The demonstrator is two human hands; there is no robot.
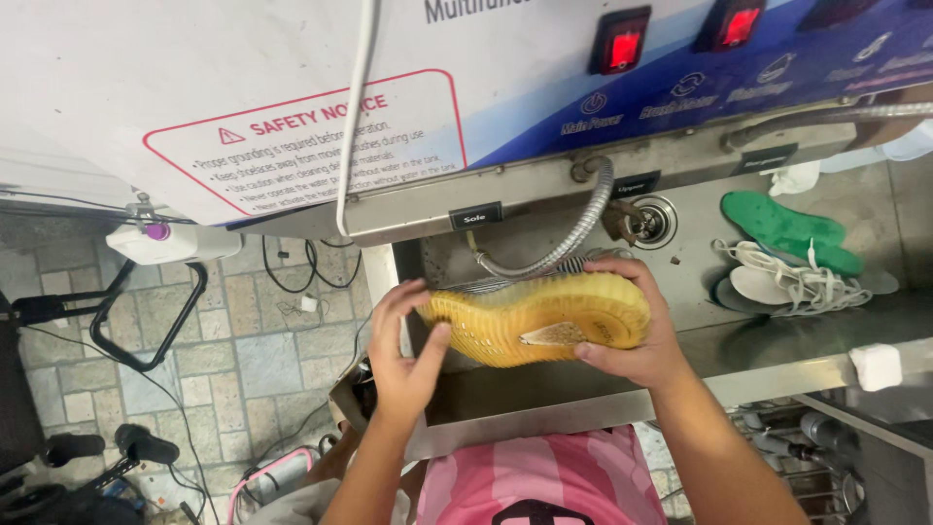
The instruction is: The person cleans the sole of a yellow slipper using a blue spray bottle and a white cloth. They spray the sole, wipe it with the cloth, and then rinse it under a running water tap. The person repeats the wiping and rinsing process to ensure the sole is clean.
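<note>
Yellow rubber fills the middle of the view: a shoe (539,316) turned sole-up, held between both hands above a steel sink basin (486,389). The right hand (637,340) wraps the heel end, fingers curled over the far edge and thumb under the near side, a firm hold. The left hand (403,345) has its fingers spread loosely, thumb and fingertips pressing against the toe end rather than closing round it. Just behind the shoe a ribbed metal hose (573,233) curves down from the machine panel (292,107), which bears two lit red switches (622,41). To the right, the steel tray (894,224) holds green insoles (792,228) lying beside white laces (787,277) and pale insoles. On the near ledge at right sits a small white block (877,365). At left, a tiled floor (224,340) shows with black cables across it.
</note>
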